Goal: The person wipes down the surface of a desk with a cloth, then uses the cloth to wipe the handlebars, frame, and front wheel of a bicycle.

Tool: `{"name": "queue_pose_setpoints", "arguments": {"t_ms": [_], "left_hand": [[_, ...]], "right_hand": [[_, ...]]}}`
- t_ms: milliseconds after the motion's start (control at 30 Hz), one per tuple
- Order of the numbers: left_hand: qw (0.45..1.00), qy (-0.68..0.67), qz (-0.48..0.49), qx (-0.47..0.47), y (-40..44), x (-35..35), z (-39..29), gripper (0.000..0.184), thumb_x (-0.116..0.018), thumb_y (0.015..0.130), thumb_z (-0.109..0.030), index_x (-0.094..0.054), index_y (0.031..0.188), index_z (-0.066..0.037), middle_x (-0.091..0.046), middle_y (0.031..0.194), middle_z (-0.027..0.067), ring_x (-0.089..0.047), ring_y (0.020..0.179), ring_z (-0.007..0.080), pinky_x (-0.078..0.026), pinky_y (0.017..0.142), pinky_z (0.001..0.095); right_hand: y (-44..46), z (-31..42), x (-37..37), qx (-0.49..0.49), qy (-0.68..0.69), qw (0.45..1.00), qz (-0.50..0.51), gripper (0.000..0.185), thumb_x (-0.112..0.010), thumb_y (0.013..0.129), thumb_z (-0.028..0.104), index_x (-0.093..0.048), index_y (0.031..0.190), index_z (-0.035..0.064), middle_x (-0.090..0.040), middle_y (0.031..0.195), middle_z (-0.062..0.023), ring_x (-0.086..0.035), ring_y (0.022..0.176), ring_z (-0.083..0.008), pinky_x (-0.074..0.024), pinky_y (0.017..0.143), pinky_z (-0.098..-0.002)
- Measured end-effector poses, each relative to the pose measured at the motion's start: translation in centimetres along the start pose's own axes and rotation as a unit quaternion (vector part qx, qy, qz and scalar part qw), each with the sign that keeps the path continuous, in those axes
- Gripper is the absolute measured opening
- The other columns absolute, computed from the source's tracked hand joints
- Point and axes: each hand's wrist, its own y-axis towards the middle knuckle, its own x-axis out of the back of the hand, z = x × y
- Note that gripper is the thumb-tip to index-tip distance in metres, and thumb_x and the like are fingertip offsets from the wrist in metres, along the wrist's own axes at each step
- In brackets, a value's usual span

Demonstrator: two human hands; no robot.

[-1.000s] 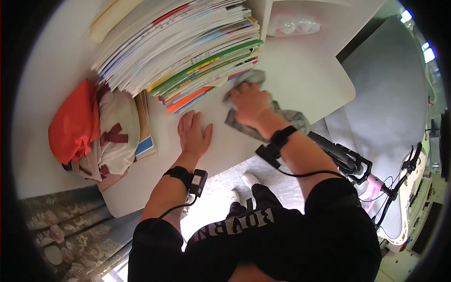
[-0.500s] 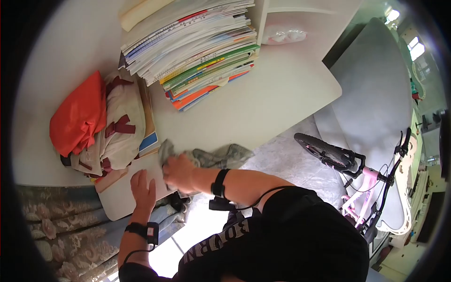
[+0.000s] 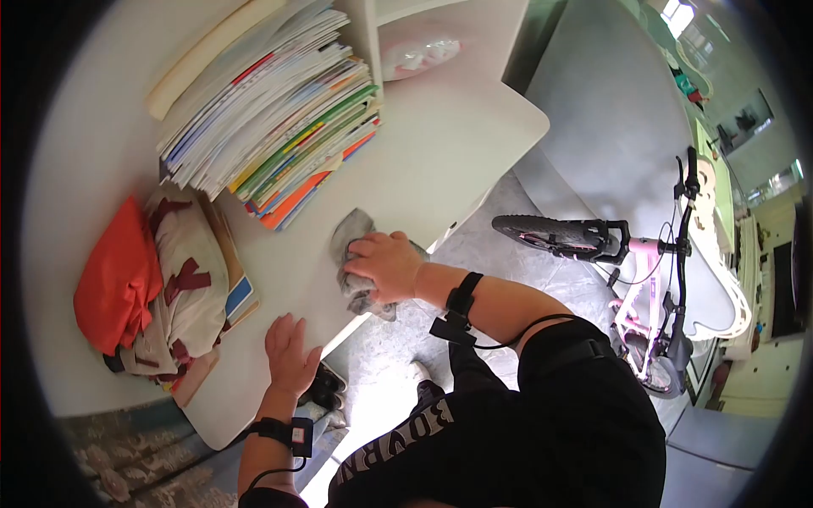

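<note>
My right hand (image 3: 385,264) presses a crumpled grey cloth (image 3: 351,227) onto the white desk top (image 3: 432,161), near its front edge. Its fingers curl over the cloth, which bunches out on both sides of the hand. Farther left, my left hand (image 3: 290,356) rests by the front edge of the desk with fingers stretched out and nothing in it. Both wrists wear black straps with small boxes and cables.
A tall stack of books and papers (image 3: 271,127) stands at the back. To the left lie a red bag (image 3: 118,279), a beige bag (image 3: 193,271) and some books. A pink bicycle (image 3: 648,271) stands right of the desk, beside a grey panel (image 3: 610,127).
My right hand has moved the cloth to the right along the desk, and the cloth is more bunched under it. My left hand stays near the front edge. The view has shifted.
</note>
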Motion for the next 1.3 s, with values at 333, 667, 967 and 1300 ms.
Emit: {"name": "queue_pose_setpoints", "arguments": {"t_ms": [333,667,967,1300], "left_hand": [[0.993,-0.011,0.078,-0.085,14.2,-1.8,-5.5,0.07,-0.071,0.08,-0.038,-0.047,0.14,-0.01,-0.029,0.153,0.0175,-0.021,0.143,0.0386,-0.016,0.115,0.0575],[0.996,0.001,0.046,-0.07,26.8,-6.1,-9.0,0.078,-0.07,0.08,-0.04,-0.041,0.145,-0.008,-0.025,0.156,0.0163,-0.018,0.146,0.036,-0.013,0.117,0.0551],[0.992,0.068,0.08,-0.074,27.6,-5.9,-9.7,0.08,-0.061,0.083,-0.055,-0.044,0.142,-0.004,-0.027,0.155,0.0195,-0.02,0.145,0.0383,-0.014,0.116,0.057],[0.989,0.074,0.085,-0.094,27.6,-6.0,-9.2,0.078,-0.05,0.089,-0.06,-0.041,0.143,-0.004,-0.027,0.154,0.0221,-0.022,0.143,0.0421,-0.016,0.114,0.0589]], "right_hand": [[-0.5,-10.2,3.4,-0.122,0.007,0.992,-0.013,0.053,-0.074,0.069,0.029,-0.064,0.121,0.0252,-0.055,0.127,0.0015,-0.049,0.124,-0.0233,-0.0458,0.087,-0.0503],[3.1,-20.6,7.6,-0.164,0.009,0.985,0.058,0.055,-0.071,0.071,0.029,-0.061,0.125,0.0213,-0.056,0.123,-0.0016,-0.051,0.121,-0.0243,-0.0443,0.088,-0.0508],[5.9,-30.3,10.9,-0.245,0.033,0.968,0.035,0.053,-0.07,0.073,0.029,-0.062,0.124,0.0197,-0.059,0.126,-0.0045,-0.052,0.123,-0.0269,-0.0381,0.095,-0.0567],[-1.5,-42.2,14.6,-0.478,-0.002,0.877,-0.058,0.057,-0.064,0.078,0.034,-0.056,0.133,0.0194,-0.051,0.139,-0.0084,-0.046,0.131,-0.034,-0.0365,0.099,-0.0701]]}}
